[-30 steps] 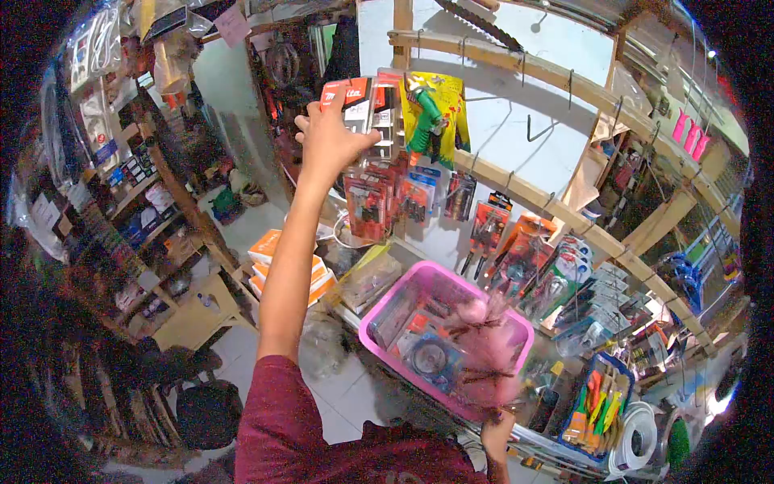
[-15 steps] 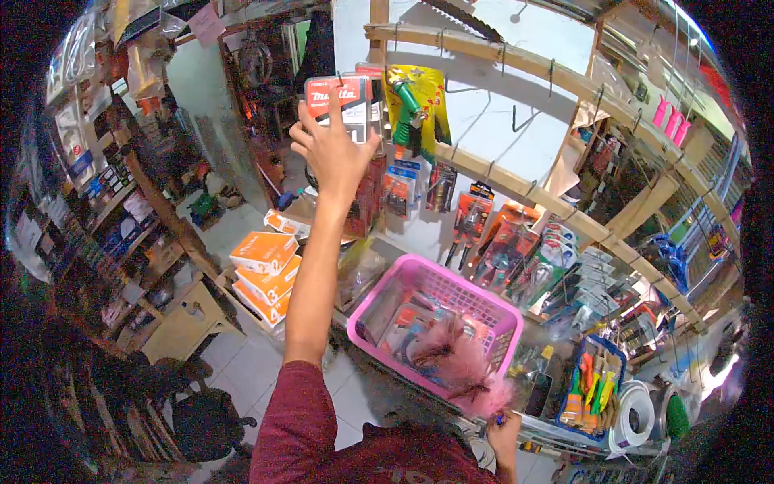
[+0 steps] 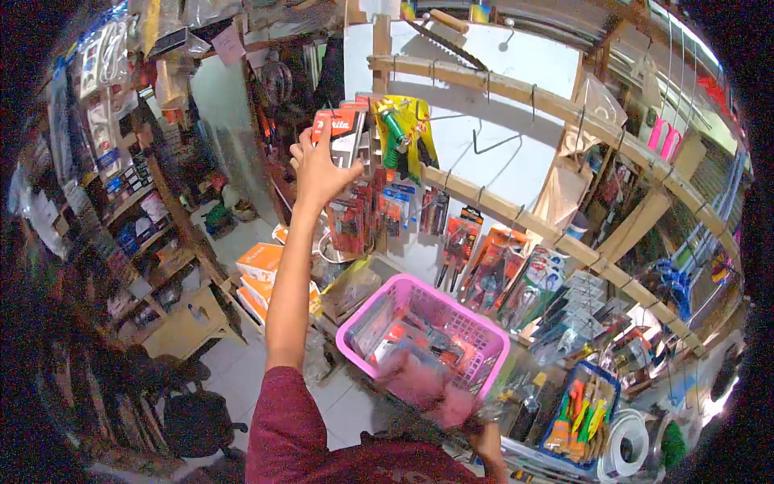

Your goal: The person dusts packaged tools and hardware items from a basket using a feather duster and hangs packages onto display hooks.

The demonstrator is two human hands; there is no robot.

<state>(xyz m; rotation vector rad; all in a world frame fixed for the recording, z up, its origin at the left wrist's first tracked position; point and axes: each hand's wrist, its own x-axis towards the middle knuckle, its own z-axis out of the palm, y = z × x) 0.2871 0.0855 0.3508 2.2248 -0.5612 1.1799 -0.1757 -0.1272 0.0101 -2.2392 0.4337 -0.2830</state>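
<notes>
My left hand (image 3: 322, 176) is raised against a red and white boxed package (image 3: 337, 133) hanging at the front of a rack. Its fingers are at the package's left side and its thumb is spread apart, low on the right. A green tool on a yellow card (image 3: 395, 133) hangs just right of it. Down at the lower right, my right hand (image 3: 488, 440) is closed at the base of a fluffy pink duster (image 3: 419, 383), blurred by motion. The duster lies over the near side of a pink basket (image 3: 345, 329) that holds packaged items; its handle is mostly hidden.
Orange boxes (image 3: 262, 262) are stacked left of the basket. Carded tools (image 3: 459, 242) hang along a wooden rail (image 3: 532, 218). A blue tray (image 3: 610, 403) of brushes and a white coil (image 3: 629, 444) stand at the lower right. Shelves line the left side.
The view has shifted. My left index finger has come off the package front, and the package has turned at an angle. The pink duster has swept left across the basket's near side.
</notes>
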